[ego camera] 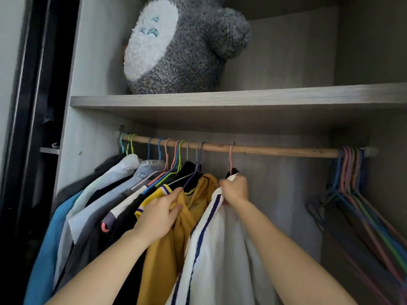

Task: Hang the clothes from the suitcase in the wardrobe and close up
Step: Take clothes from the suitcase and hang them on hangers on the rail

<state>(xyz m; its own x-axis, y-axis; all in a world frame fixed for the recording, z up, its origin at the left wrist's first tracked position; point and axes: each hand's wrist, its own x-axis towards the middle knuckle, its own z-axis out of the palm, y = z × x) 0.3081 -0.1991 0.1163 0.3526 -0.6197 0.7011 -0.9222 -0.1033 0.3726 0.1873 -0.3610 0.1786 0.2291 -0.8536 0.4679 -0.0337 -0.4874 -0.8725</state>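
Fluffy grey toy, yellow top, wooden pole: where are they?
Fluffy grey toy [149,47]: head view, its white furry patch.
Yellow top [168,256]: head view, its hanging front cloth.
Wooden pole [275,149]: head view, bare middle stretch.

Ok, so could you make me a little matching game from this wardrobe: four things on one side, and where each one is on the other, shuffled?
Things:
1. grey plush toy
2. mustard hoodie
3. white garment with navy stripes
4. empty hangers

Places:
A. bunched at the right end of the rail
B. gripped by the left hand
C. on the shelf
D. held by the right hand

Pairs: 1-C, 2-B, 3-D, 4-A.
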